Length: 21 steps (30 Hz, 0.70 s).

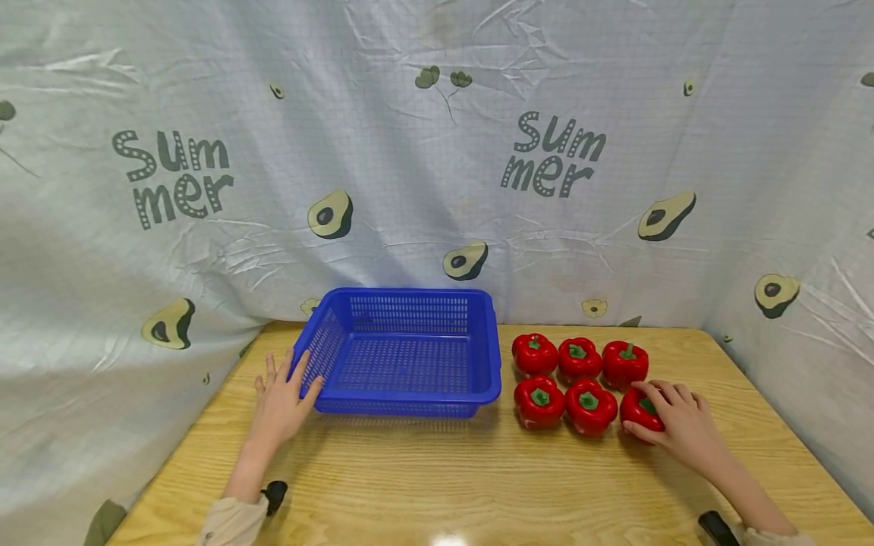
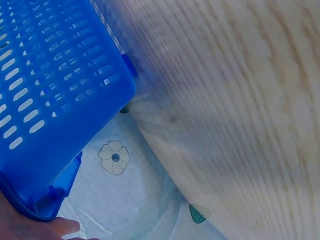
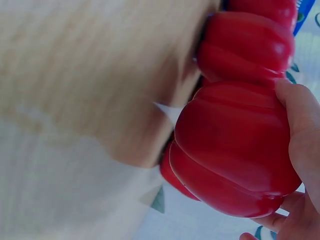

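A blue plastic basket (image 1: 403, 396) with slotted walls stands on the table, nothing inside it. My left hand (image 1: 281, 400) lies at its front left corner, fingers spread and mostly straight, touching the rim; the left wrist view shows fingertips by the rim (image 2: 30, 210). My right hand (image 1: 683, 426) grips a red bell pepper (image 1: 638, 410) with a green stem, the front right one of a group. In the right wrist view, thumb and fingers are around this pepper (image 3: 235, 150), close beside its neighbour (image 3: 245, 45). Its underside is near the tabletop.
Left of the held pepper are two red peppers, one nearer (image 1: 591, 408) and one farther left (image 1: 539, 402). Behind stands a row of three more peppers (image 1: 580, 359). A white printed cloth (image 1: 410, 167) hangs behind the wooden table (image 1: 437, 470).
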Motion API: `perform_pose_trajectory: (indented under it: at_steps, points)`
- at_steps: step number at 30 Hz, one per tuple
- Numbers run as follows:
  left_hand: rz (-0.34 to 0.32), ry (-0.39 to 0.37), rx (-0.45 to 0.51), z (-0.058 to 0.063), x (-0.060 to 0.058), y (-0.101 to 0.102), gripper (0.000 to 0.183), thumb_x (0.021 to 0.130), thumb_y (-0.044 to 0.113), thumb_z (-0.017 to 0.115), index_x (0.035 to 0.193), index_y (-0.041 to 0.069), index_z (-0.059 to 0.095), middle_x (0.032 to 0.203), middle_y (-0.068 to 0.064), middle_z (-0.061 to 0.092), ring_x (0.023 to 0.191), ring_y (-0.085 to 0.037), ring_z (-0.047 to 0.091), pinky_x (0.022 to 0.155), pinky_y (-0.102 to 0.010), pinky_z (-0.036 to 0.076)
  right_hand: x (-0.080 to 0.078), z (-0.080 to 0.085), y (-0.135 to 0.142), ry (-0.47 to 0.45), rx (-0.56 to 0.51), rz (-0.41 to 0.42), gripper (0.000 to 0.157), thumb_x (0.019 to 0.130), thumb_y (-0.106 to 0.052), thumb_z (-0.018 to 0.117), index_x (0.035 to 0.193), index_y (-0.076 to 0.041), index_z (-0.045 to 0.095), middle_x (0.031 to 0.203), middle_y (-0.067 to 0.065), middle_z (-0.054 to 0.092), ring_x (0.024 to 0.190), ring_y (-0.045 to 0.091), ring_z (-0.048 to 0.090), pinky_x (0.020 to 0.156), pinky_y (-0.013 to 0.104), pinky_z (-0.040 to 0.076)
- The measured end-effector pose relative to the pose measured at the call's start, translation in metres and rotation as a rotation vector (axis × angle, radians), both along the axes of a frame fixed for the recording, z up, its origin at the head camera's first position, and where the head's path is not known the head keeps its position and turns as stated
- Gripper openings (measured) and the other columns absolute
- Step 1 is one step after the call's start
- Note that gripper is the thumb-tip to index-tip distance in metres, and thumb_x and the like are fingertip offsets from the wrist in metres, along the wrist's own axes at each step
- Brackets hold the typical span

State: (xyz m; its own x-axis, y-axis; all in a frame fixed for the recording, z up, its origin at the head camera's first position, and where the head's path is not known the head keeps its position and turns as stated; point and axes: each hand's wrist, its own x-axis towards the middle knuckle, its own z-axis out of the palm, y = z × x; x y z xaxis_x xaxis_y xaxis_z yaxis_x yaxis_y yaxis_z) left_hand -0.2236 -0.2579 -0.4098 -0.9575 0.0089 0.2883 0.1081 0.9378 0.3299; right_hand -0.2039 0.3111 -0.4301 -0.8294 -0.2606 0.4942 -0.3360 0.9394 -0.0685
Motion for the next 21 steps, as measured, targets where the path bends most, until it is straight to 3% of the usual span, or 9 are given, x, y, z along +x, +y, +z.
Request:
perform_pose_trajectory:
  at_steps: [21]
  points:
    - [0.003, -0.008, -0.024, 0.001, -0.001, 0.001, 0.06, 0.093, 0.039, 0.039, 0.139, 0.002, 0.028, 0.144, -0.03, 0.016, 0.131, -0.053, 0.001, 0.096, -0.072, 0.009, 0.001, 0.05, -0.022, 0.035, 0.026, 0.058, 0.062, 0.065, -0.045, 0.073, 0.114, -0.011, 0.054, 0.11, 0.015, 0.054, 0.097, 0.036, 0.044, 0.078, 0.054, 0.03]
